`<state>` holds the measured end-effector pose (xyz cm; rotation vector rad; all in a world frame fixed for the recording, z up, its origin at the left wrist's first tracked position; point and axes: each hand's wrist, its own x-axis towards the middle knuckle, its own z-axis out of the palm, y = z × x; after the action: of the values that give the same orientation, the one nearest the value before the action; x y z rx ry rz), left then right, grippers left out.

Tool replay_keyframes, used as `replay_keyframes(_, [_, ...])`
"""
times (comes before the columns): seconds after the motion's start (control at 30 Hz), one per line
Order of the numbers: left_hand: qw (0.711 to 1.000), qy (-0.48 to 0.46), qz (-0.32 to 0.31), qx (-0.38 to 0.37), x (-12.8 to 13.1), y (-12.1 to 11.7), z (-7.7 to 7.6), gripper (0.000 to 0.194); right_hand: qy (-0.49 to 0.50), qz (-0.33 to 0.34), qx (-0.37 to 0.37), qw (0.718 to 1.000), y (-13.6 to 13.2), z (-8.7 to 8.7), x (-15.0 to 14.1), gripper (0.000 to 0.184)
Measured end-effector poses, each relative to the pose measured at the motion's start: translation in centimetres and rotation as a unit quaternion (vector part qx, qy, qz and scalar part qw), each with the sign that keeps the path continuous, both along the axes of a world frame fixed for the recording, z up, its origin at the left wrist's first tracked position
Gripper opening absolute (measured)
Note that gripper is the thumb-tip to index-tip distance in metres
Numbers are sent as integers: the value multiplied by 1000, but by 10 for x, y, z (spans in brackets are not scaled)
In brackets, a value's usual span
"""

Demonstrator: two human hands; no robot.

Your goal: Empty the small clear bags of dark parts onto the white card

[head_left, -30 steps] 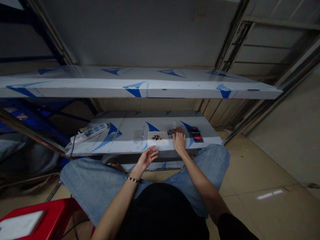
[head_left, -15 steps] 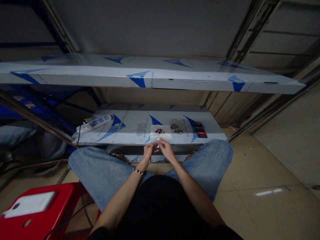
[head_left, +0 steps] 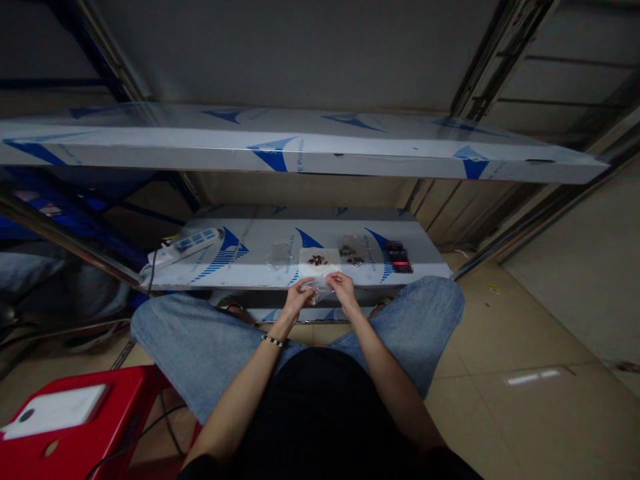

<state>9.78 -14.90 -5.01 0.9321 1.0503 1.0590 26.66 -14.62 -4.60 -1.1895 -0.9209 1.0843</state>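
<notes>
My left hand [head_left: 297, 298] and my right hand [head_left: 343, 287] meet just in front of the low shelf's [head_left: 240, 270] edge, each pinching one side of a small clear plastic bag [head_left: 319, 290] stretched between them. Behind the hands, a white sheet [head_left: 320, 261] on the shelf carries a little heap of dark small parts [head_left: 317, 259]. To its right lies another clear bag [head_left: 352, 249] with dark pieces inside, and to its left an empty-looking clear bag [head_left: 279, 254].
A white power strip [head_left: 186, 245] with blue switches lies at the shelf's left end, its cable hanging down. A dark red-marked object [head_left: 399, 257] sits at the right end. An upper shelf [head_left: 300, 150] overhangs. A red stool [head_left: 75, 427] stands at lower left.
My right hand left the bag of dark pieces on the shelf and came back to meet my left hand. Both now hold a small clear bag, pulled wider apart than half a second ago.
</notes>
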Motion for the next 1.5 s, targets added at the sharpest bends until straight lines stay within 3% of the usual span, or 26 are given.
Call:
replay_keyframes(0.07, [998, -46, 41, -23, -2, 1, 0, 57, 42, -2, -28, 999, -1, 0, 2, 36])
replay_keyframes(0.2, [988, -96, 111, -57, -9, 5, -3, 55, 84, 52, -80, 992, -5, 1, 1, 37])
replay_keyframes(0.37, [986, -110, 126, -25, -11, 7, -5, 54, 62, 134, -76, 986, -7, 5, 0, 34])
replay_keyframes(0.47, [988, -68, 134, 20, -10, 10, -3, 54, 70, 114, -69, 989, -5, 7, 3, 37])
replay_keyframes(0.57, [981, 46, 158, 104, -9, 12, 3, 40, 84, 99, -69, 989, -4, 8, 5, 38])
replay_keyframes(0.63, [973, 114, 132, 152, -7, 11, 8, 28, 77, 98, -64, 990, -4, 7, 3, 38])
replay_keyframes(0.7, [971, 151, 55, 179, -5, 6, 13, 22, 57, 102, -57, 992, -4, 6, 0, 37])
replay_keyframes(0.77, [966, 170, -25, 193, -1, -1, 16, 33, 31, 115, -44, 992, -4, 4, -4, 38])
replay_keyframes(0.87, [960, 172, -81, 207, 5, -9, 17, 43, 12, 150, -30, 988, -6, 2, -8, 40])
replay_keyframes(1.17, [969, 109, -106, 194, 9, -7, 16, 44, 56, 183, -72, 979, -11, 3, -10, 42])
replay_keyframes(1.5, [960, 145, -97, 221, 8, -11, 22, 43, 80, 219, -75, 970, -10, 4, -7, 43])
